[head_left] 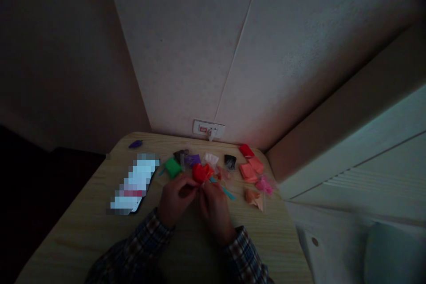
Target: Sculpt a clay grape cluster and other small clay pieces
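Note:
Both my hands meet at the middle of the table, fingers pinched at the lower end of a bright red clay packet. My left hand grips it from the left, and my right hand closes in from the right. What exactly lies between the fingertips is too dark and small to make out. Just beyond are a green packet, a purple packet, a white packet and a black packet. A thin blue strip sticks out beside my right hand.
A lit phone, its screen blurred out, lies on the wooden table at left. Behind it is a small purple piece. Salmon packets, a pink one and an orange one lie right. A wall socket holds a plug.

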A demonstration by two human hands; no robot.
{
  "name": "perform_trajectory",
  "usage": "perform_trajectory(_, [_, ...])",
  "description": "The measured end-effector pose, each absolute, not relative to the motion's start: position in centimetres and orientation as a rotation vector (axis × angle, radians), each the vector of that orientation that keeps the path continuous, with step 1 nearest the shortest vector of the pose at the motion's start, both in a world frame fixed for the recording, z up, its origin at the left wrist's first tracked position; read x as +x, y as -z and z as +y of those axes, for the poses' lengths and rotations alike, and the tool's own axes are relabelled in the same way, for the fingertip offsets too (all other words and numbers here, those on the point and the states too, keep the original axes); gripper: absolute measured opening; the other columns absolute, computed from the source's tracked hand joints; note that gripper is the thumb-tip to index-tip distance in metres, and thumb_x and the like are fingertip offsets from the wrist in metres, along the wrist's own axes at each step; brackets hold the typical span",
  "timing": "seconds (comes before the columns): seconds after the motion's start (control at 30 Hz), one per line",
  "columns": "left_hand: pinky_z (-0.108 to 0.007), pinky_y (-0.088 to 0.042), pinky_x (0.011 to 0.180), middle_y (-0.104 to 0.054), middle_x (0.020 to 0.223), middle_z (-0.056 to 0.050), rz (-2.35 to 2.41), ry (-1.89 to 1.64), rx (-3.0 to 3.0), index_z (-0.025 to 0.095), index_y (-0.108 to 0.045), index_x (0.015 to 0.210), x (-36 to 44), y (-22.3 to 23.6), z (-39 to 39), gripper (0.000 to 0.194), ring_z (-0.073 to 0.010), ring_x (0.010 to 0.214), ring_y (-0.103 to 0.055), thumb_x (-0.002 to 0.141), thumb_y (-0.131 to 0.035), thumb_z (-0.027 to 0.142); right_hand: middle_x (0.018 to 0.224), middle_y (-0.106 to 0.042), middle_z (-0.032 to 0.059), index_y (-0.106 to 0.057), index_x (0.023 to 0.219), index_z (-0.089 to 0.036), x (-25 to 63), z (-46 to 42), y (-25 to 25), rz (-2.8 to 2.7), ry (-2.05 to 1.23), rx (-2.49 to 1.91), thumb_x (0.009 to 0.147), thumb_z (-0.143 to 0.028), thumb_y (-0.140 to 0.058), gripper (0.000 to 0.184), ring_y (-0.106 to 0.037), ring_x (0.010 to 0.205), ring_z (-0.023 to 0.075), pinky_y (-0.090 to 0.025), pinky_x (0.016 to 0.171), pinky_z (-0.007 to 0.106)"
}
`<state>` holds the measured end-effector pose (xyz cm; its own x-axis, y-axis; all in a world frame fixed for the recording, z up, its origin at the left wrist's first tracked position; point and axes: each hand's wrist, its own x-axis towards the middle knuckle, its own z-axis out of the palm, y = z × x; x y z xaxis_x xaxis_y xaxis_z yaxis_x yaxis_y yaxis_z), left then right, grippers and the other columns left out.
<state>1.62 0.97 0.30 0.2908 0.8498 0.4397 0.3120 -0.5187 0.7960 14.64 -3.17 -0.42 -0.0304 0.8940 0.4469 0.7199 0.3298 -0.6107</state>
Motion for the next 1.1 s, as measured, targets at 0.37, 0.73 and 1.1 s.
perform_trajectory(0.37, [-0.025,-0.055,0.060,-0.069,0.066,-0.003,1.086,-1.129,1.549,0.017,-0.067,0.067,1.5,-0.4,1.4,0.002,-0.0168,0.062,-0.066,0.065,-0.066,0.017,0.065,-0.053,0.0017,-0.045,0.070,-0.020,13.9,-3.2,-0.6,-1.784,-0.257,-1.435,0.083,-0.009,-0.034,0.020,-0.049,0.062,0.0162,-0.040,0.064,0.029])
perform_trajectory(0.73, [-0.024,-0.056,0.058,-0.071,0.061,-0.002,1.173,-1.018,1.349,0.016,-0.068,0.063,1.8,-0.5,2.0,0.006,-0.0172,0.060,-0.067,0.058,-0.067,0.019,0.065,-0.056,0.0033,-0.046,0.072,-0.020,13.4,-2.9,0.3,-1.790,-0.171,-1.470,0.079,-0.006,-0.037,0.018,-0.052,0.062,0.0181,-0.044,0.065,0.031])
perform_trajectory(1.1, [-0.024,-0.057,0.058,-0.072,0.061,-0.001,1.181,-1.054,1.363,0.017,-0.070,0.063,1.7,-0.4,2.1,0.006,-0.0178,0.060,-0.068,0.059,-0.067,0.016,0.067,-0.055,0.0032,-0.046,0.074,-0.020,13.3,-2.6,1.0,-1.795,-0.204,-1.497,0.081,-0.008,-0.036,0.018,-0.053,0.064,0.0182,-0.044,0.066,0.032])
